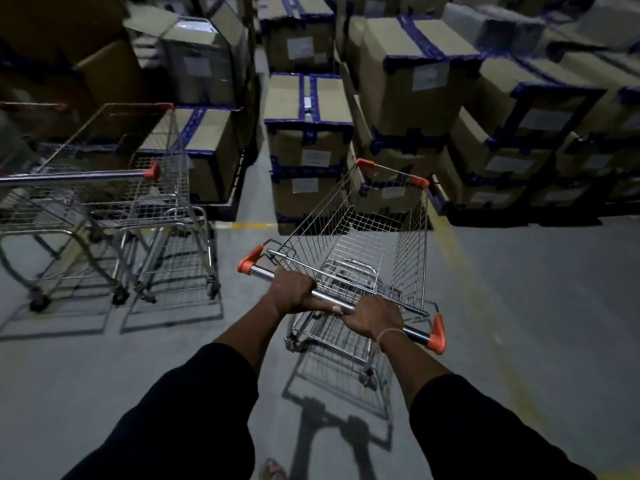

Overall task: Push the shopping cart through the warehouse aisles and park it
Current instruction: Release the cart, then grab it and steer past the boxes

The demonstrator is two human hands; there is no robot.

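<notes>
An empty wire shopping cart with orange corner caps stands on the grey floor in front of me, angled slightly to the right. My left hand and my right hand both grip its chrome handle bar, close together near the middle. The cart's front end nearly reaches a low stack of cardboard boxes.
Two empty carts are parked side by side at the left. Stacks of blue-taped cardboard boxes fill the far side and right. A yellow floor line runs along the cart's right. Open grey floor lies at the right.
</notes>
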